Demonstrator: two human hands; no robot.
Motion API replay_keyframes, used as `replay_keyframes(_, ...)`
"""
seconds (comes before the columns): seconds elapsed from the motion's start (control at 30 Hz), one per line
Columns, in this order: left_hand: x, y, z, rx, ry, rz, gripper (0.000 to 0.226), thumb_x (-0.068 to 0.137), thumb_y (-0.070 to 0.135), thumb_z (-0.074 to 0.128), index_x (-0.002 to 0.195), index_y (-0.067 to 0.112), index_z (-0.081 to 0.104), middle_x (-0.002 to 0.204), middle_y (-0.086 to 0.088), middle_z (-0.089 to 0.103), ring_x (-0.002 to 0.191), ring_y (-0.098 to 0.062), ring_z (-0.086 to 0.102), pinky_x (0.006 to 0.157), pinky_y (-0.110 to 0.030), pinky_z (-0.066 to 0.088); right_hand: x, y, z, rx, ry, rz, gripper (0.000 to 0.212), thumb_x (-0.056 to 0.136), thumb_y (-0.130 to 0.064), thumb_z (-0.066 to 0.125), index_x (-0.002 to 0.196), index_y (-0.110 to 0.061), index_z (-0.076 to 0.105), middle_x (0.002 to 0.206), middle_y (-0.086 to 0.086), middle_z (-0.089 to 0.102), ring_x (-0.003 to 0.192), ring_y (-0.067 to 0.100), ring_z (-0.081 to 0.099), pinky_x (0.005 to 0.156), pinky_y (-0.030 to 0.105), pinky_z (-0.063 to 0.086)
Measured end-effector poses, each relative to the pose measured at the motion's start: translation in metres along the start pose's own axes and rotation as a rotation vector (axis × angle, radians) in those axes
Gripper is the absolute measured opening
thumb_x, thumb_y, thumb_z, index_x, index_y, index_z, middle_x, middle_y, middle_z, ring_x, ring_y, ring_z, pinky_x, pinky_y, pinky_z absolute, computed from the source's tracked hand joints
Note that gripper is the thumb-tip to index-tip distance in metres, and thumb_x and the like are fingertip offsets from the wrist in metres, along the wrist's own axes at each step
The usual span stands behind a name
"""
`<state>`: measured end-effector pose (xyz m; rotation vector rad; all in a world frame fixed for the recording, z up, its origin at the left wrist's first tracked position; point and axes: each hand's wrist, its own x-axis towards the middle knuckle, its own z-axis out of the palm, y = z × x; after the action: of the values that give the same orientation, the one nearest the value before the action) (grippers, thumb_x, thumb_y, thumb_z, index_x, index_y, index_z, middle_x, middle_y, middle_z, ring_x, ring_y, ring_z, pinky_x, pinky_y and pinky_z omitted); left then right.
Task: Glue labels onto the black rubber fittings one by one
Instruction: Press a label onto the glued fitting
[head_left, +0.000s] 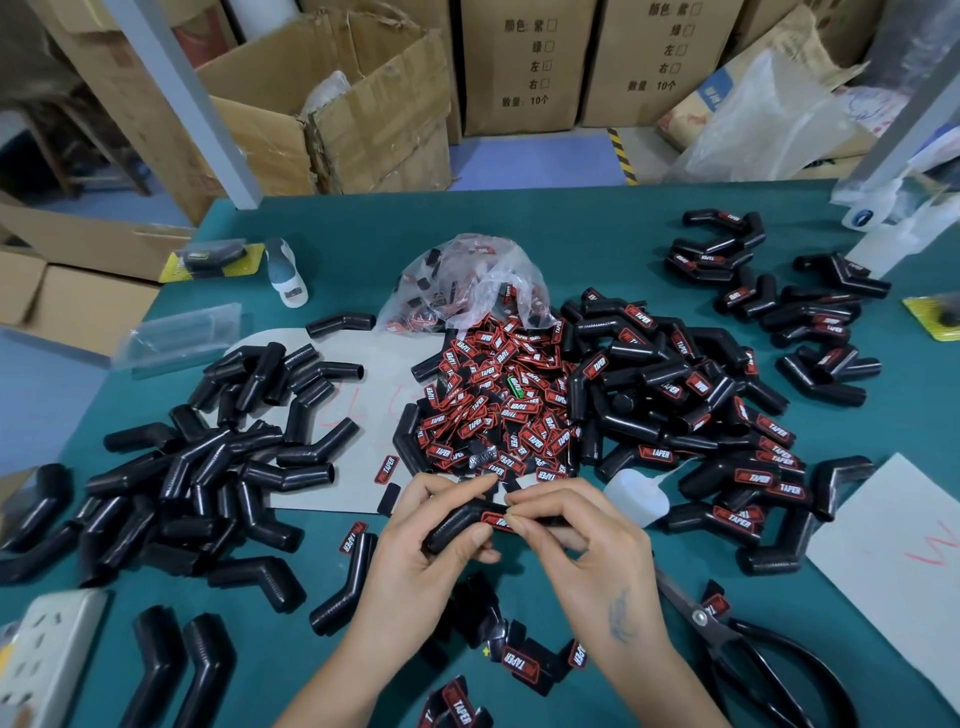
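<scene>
The teal worktable (597, 234) was crowded, with cardboard cartons (519, 67) stacked on the floor beyond its far edge. I held one bent black rubber fitting (457, 525) just above the table near its front edge, my left hand (415, 561) curled round its lower end with the thumb on top. My right hand (587, 556) pinched the red-and-black label (496, 519) lying on the fitting's bend, fingertips pressed together over it.

Directly beyond my hands lay the heap of loose labels (498, 410), spilling from a clear plastic bag (467, 291). To the left of my left hand sprawled the pile of unlabelled fittings (208, 478); beyond and to the right of my right hand was the pile of labelled fittings (701, 405), with more of them further off toward the far right corner. A small white glue bottle (636, 496) lay on its side just beyond my right hand, at the edge of that pile. Black-handled scissors (753, 654) lay to the right of my right wrist. A few stray labels (524, 665) lay between my forearms, and a white power strip (47, 660) sat at the near left corner.
</scene>
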<state>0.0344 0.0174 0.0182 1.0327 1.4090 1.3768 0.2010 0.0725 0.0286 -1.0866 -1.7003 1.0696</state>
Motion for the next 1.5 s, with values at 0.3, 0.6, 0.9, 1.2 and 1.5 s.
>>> replay_keyframes(0.3,-0.0006,0.0021,0.0015,-0.026,0.008,-0.019,0.039,0.090,0.012,0.069,0.123,0.030,0.078,0.106,0.000,0.056,0.089,-0.038,0.071,0.080,-0.029,0.064,0.0007,0.0008,-0.0002,0.007,-0.002,0.010,0.013,0.088,-0.002,0.081,0.087,-0.015,0.080,0.101,-0.011,0.073,0.100,0.014,0.074,0.078,0.022,0.061)
replay_keyframes(0.6,-0.0006,0.0030,0.0023,-0.030,0.005,-0.013,0.041,0.090,0.012,0.068,0.121,0.035,0.078,0.105,0.002,0.055,0.088,-0.039,0.069,0.080,-0.028,0.063,0.0002,0.0012,-0.0003,0.016,-0.003,0.003,0.014,0.088,0.003,0.079,0.087,-0.011,0.079,0.100,-0.010,0.073,0.100,0.014,0.073,0.080,0.024,0.061)
replay_keyframes(0.9,-0.0016,0.0020,0.0030,-0.026,0.017,-0.003,0.040,0.090,0.010,0.069,0.121,0.034,0.079,0.105,0.002,0.056,0.090,-0.039,0.069,0.081,-0.029,0.063,-0.0006,0.0036,0.0002,0.001,-0.003,-0.017,0.009,0.088,-0.003,0.079,0.089,-0.012,0.080,0.101,-0.010,0.072,0.100,0.012,0.073,0.079,0.022,0.061)
replay_keyframes(1.2,-0.0024,-0.0016,0.0022,-0.033,0.038,0.005,0.039,0.091,0.010,0.070,0.123,0.032,0.079,0.106,0.001,0.057,0.088,-0.027,0.072,0.082,-0.034,0.064,-0.0006,0.0065,0.0014,-0.026,0.063,-0.137,0.009,0.087,-0.012,0.078,0.094,-0.015,0.083,0.102,-0.011,0.072,0.099,0.011,0.073,0.080,0.021,0.060)
replay_keyframes(1.5,-0.0033,-0.0020,0.0045,-0.045,0.062,0.030,0.040,0.091,0.009,0.070,0.123,0.031,0.079,0.104,0.002,0.057,0.087,-0.024,0.070,0.080,-0.036,0.065,-0.0003,0.0077,0.0044,-0.066,0.118,-0.224,0.013,0.089,-0.014,0.076,0.100,-0.014,0.084,0.103,-0.009,0.072,0.099,0.007,0.072,0.085,0.016,0.055)
